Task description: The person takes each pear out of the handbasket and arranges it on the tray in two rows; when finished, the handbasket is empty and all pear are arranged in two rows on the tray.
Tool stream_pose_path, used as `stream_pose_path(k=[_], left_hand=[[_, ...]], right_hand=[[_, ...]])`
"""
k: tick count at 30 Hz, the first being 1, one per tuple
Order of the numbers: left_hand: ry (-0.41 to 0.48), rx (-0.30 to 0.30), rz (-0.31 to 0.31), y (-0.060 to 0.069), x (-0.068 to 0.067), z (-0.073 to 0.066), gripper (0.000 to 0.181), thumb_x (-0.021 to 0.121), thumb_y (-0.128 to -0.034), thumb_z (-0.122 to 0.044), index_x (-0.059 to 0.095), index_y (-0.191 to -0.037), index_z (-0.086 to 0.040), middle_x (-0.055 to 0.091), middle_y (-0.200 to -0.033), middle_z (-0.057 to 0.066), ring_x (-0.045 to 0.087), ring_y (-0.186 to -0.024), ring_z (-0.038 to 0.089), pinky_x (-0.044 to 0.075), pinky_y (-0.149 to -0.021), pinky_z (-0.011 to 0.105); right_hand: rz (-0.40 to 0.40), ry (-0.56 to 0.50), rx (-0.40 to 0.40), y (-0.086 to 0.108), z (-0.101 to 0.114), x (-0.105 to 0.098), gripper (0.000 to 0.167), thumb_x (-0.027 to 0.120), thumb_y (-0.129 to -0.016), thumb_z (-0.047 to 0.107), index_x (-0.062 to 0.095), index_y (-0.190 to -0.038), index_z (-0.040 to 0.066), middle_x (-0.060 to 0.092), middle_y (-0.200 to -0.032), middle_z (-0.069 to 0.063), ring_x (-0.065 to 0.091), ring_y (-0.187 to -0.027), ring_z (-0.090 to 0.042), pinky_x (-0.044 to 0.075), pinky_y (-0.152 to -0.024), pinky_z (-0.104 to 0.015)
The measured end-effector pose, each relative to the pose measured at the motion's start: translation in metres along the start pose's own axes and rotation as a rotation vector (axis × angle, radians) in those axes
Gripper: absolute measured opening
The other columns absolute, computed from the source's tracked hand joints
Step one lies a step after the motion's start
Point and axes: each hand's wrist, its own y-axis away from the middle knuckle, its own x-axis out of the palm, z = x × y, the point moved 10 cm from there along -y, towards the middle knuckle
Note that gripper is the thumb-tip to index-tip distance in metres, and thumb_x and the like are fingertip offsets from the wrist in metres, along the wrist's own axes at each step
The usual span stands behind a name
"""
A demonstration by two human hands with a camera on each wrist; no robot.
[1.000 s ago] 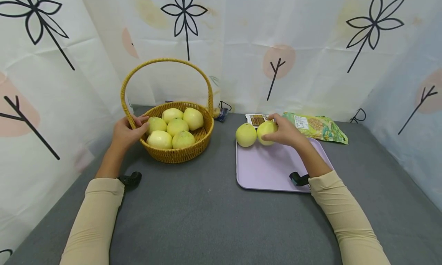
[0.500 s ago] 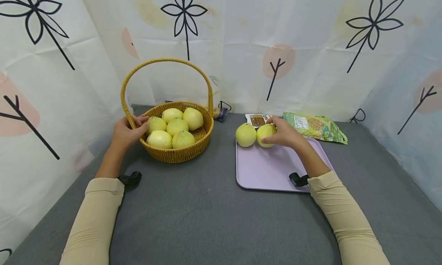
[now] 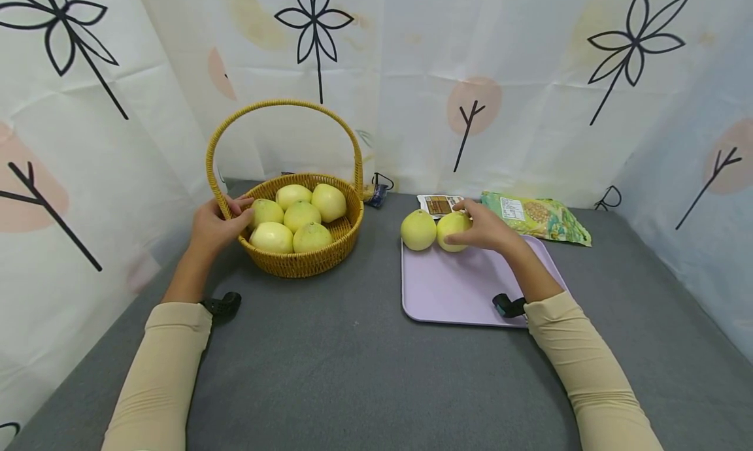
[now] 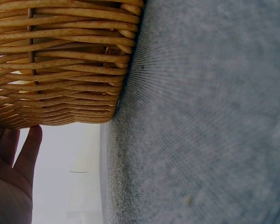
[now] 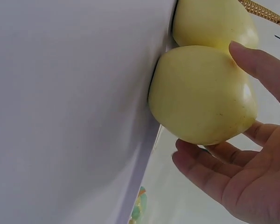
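Observation:
A round wicker basket (image 3: 297, 266) with a tall arched handle stands on the left, with several pale yellow-green round fruits (image 3: 302, 216) inside. My left hand (image 3: 216, 230) holds the basket's left rim at the foot of the handle. In the left wrist view its fingers (image 4: 29, 151) touch the woven wall. On the right, two more such fruits sit side by side at the back left of a lilac tray (image 3: 453, 291). My right hand (image 3: 487, 229) grips the right-hand fruit (image 5: 203, 95) between thumb and fingers; the left-hand fruit (image 3: 419, 229) touches it.
Behind the tray lie a green and yellow packet (image 3: 538, 217) and a small white and brown packet (image 3: 438, 205). A small dark blue item (image 3: 378, 195) lies right of the basket. A patterned white curtain (image 3: 412, 78) borders the grey tabletop (image 3: 353, 366).
My right hand has shifted very slightly on its fruit. My left hand, the basket and the tray stay put.

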Motion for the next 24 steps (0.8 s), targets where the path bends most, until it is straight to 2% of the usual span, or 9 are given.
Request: stream_pose_path(k=[4, 8, 12, 18, 24], left_hand=[[0.004, -0.003, 0.001, 0.001, 0.0, 0.0, 0.034, 0.072, -0.0928, -0.022, 0.052, -0.096, 0.006, 0.065, -0.127, 0.02, 0.056, -0.127, 0.033, 0.048, -0.074, 0.014], [-0.01, -0.004, -0.002, 0.001, 0.0, -0.002, 0.035, 0.072, -0.0927, -0.023, 0.052, -0.095, 0.005, 0.065, -0.126, 0.02, 0.057, -0.127, 0.031, 0.048, -0.072, 0.015], [-0.024, -0.001, -0.003, 0.001, 0.0, -0.004, 0.036, 0.072, -0.0926, -0.025, 0.052, -0.095, 0.005, 0.065, -0.126, 0.02, 0.057, -0.127, 0.028, 0.047, -0.071, 0.015], [0.006, 0.0, -0.004, 0.001, 0.0, -0.004, 0.036, 0.071, -0.093, -0.023, 0.051, -0.096, 0.006, 0.064, -0.127, 0.022, 0.057, -0.127, 0.031, 0.047, -0.07, 0.016], [-0.014, -0.004, 0.0, 0.002, 0.001, -0.005, 0.036, 0.072, -0.0928, -0.025, 0.052, -0.095, 0.005, 0.065, -0.127, 0.02, 0.056, -0.127, 0.03, 0.047, -0.069, 0.017]], right_hand=[[-0.003, 0.019, -0.007, -0.002, 0.003, 0.002, 0.073, 0.081, -0.084, 0.023, 0.045, -0.141, -0.006, 0.054, -0.127, -0.027, 0.053, -0.11, -0.037, 0.043, -0.093, -0.051], [-0.036, 0.018, -0.045, -0.001, 0.014, -0.002, 0.072, 0.079, -0.086, 0.024, 0.045, -0.142, -0.006, 0.051, -0.136, -0.028, 0.049, -0.123, -0.043, 0.039, -0.101, -0.055], [-0.088, 0.002, -0.101, 0.002, 0.031, -0.009, 0.065, 0.075, -0.09, 0.027, 0.049, -0.142, -0.003, 0.05, -0.143, -0.025, 0.042, -0.134, -0.044, 0.034, -0.107, -0.057], [-0.147, -0.018, -0.182, 0.001, 0.059, -0.007, 0.052, 0.073, -0.092, 0.027, 0.059, -0.135, 0.002, 0.057, -0.139, -0.017, 0.048, -0.132, -0.035, 0.036, -0.106, -0.053], [-0.17, 0.018, -0.272, -0.006, 0.095, 0.006, 0.042, 0.071, -0.093, 0.025, 0.065, -0.129, 0.003, 0.061, -0.135, -0.015, 0.05, -0.131, -0.033, 0.037, -0.107, -0.049]])
